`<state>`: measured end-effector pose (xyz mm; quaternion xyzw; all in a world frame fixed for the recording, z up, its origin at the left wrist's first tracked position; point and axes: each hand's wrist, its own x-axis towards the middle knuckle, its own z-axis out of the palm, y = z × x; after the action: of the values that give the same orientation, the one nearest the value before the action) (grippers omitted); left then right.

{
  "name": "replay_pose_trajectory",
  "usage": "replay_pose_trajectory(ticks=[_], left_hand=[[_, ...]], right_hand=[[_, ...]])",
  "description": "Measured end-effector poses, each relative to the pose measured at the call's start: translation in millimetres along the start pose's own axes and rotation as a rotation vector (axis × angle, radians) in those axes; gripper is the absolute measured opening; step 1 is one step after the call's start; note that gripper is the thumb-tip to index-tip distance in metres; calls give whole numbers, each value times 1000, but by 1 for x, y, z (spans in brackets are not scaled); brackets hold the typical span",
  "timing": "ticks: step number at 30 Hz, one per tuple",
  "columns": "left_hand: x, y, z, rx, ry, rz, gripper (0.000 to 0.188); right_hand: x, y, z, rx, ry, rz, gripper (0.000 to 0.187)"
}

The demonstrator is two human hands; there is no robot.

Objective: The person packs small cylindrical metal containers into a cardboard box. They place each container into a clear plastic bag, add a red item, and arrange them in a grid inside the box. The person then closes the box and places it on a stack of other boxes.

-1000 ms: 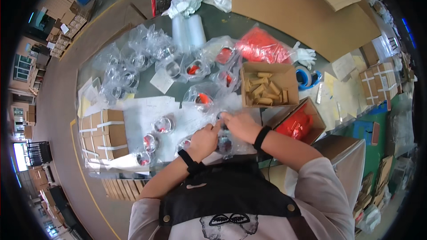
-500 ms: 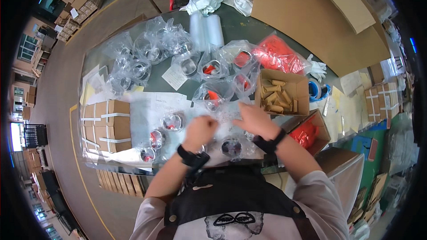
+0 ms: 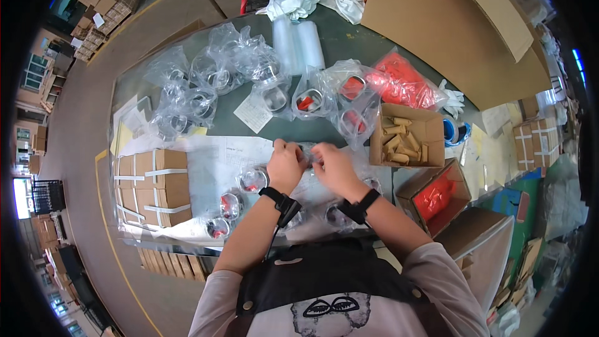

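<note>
Clear plastic packaging [image 3: 306,147], well in from the near edge of the desk [image 3: 349,39], now lies between the left hand [image 3: 287,165] and right hand [image 3: 334,170], which have drawn together, fingers curled narrow, exact grip too blurred to tell, bringing both to one piece.

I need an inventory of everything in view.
Bagged metal parts: many, silver in clear plastic, back and middle
Metal parts in row: three, silver with red, front left
Plastic rolls: two, clear, back
Cloth items: several, white, back
Large bag: one, red, back right
Small open cartons: two, brown, right
Tan pieces: many, tan, boxed
Strapped cartons: several, brown, both sides
Large cardboard: one, brown, back right
Blurred item: one, clear, between hands
Wristbands: two, black, wrists
Apron: one, black, bottom
Left hand, right hand: two, bare, middle
</note>
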<state>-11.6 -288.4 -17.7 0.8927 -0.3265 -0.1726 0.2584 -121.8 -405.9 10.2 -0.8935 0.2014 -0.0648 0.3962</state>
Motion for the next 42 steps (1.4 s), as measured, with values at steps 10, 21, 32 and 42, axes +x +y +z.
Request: replay_pose_trajectory(ticks=[10,21,32,42], left_hand=[[6,-11,-35,-392,-45,-51,54],[11,-1,-17,193,-485,118,24],[14,49,-24,-472,-278,335,39],[-19,37,-23,108,-67,452,30]], right_hand=[[18,-8,33,-393,-375,-124,14],[-35,37,-26,408,361,424,37],[2,64,-24,87,12,160,17],[-27,24,-20,-428,-30,-230,25]])
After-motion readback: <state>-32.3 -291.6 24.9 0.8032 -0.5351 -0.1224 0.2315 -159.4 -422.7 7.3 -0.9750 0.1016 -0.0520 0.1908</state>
